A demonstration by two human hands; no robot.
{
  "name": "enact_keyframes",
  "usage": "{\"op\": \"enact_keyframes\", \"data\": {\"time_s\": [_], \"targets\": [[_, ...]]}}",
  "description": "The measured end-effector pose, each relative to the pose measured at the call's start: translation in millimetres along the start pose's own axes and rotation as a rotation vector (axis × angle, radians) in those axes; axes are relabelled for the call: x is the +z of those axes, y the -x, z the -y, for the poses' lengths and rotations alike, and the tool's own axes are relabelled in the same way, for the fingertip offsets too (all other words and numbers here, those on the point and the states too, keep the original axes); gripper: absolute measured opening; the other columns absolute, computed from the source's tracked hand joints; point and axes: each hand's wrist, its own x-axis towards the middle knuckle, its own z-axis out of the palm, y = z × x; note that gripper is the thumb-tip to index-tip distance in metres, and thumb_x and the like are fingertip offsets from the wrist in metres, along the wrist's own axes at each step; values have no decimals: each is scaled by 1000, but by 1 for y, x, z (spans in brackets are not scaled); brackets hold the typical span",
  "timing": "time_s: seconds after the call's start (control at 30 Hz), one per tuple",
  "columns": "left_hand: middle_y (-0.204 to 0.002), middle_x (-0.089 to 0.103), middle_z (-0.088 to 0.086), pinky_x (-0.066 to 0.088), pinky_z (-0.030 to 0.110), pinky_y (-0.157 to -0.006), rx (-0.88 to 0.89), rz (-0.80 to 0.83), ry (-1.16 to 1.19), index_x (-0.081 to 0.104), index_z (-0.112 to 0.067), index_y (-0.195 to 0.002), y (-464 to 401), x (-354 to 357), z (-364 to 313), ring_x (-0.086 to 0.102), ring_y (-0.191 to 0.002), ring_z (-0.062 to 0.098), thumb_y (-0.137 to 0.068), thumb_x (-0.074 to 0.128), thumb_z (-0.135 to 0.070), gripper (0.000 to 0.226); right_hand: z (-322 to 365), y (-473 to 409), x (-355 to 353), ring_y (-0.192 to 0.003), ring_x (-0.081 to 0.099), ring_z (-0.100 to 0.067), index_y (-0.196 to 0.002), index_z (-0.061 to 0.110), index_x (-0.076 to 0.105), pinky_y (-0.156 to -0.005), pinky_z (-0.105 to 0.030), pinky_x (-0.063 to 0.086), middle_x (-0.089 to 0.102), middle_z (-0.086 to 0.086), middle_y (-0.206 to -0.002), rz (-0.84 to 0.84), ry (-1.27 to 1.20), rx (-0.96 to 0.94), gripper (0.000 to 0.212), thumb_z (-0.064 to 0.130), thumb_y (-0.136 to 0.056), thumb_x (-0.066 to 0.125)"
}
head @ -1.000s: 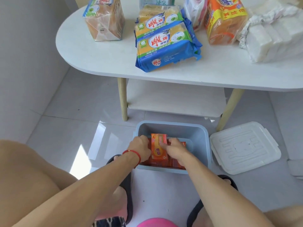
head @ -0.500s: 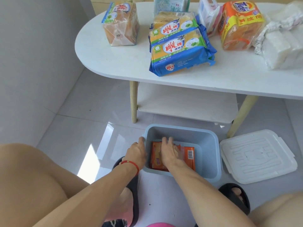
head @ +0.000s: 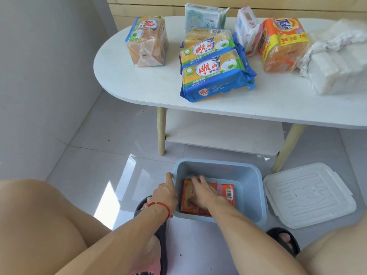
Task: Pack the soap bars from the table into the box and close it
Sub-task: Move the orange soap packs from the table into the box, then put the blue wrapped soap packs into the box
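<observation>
A pale blue plastic box [head: 248, 181] stands on the floor between my feet. Orange-wrapped soap bars [head: 227, 192] lie flat on its bottom. My right hand [head: 204, 192] rests flat on those bars, fingers spread, pressing down. My left hand [head: 165, 192], with a red cord on the wrist, holds the box's left rim. The white lid [head: 308, 196] lies on the floor to the right of the box. More soap packs wait on the white table [head: 143, 84]: a blue-and-yellow stack [head: 214, 70], an orange pack [head: 148, 41] at the left, an orange Tide pack [head: 282, 45].
A white-wrapped bundle [head: 337, 62] and two pale packs [head: 204, 17] sit at the table's back and right. The table has wooden legs [head: 160, 130] and a lower shelf [head: 224, 132]. A grey wall runs along the left. My black sandals [head: 284, 243] flank the box.
The orange bar that stood upright between both hands now lies flat in the box. My right hand moved onto the bars and my left hand moved to the rim. The view tilted up.
</observation>
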Motion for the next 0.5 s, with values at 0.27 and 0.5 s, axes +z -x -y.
{"op": "enact_keyframes", "data": {"time_s": [0.27, 0.5], "targets": [[-106, 62, 6, 49, 36, -58, 345, -467, -211, 45, -20, -122, 39, -54, -35, 64, -74, 34, -94, 42, -17, 29, 6, 37, -76, -100, 70, -19, -123, 24, 65, -91, -38, 57, 71, -1, -118, -150, -390, 62, 25, 29, -99, 56], [-95, 63, -4, 42, 30, -55, 756, -845, 220, 56, -20, -99, 93, -150, -92, 51, -68, 15, -74, 51, -2, 31, 70, 111, -176, -67, 71, -10, -89, 34, 63, -71, -38, 62, 75, 3, -85, -229, -454, -269, 7, 30, -91, 58]]}}
